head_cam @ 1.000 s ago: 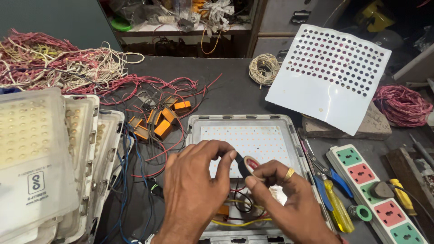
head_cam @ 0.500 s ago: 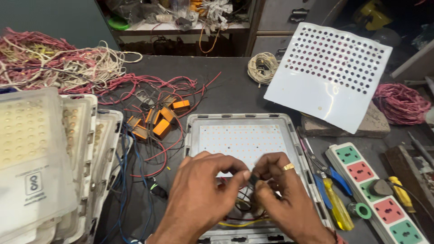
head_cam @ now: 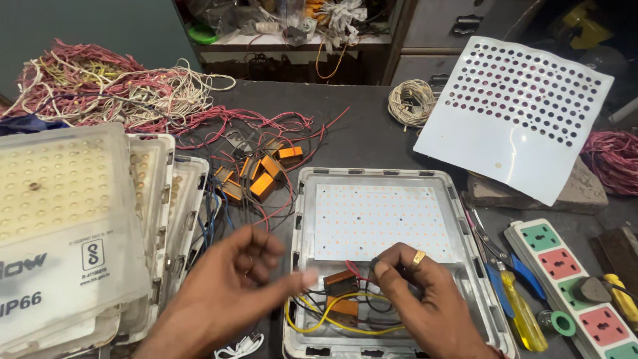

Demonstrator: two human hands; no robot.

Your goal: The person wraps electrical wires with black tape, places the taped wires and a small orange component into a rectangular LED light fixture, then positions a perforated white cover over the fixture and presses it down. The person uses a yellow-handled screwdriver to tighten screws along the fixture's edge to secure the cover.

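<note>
white rectangular label (head_cam: pixel 93 260) (dark print) on left stacked lamp cover (head_cam: pixel 60 219).

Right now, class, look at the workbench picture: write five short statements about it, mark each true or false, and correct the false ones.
1. The right hand wears a gold ring. True.
2. The open floodlight housing holds an LED board. True.
3. The left hand grips the yellow screwdriver. False: it lies beside the housing, untouched.
4. The perforated white reflector sheet covers the LED board. False: it leans behind, apart.
5. Stacked floodlight covers sit on the left. True.
</note>
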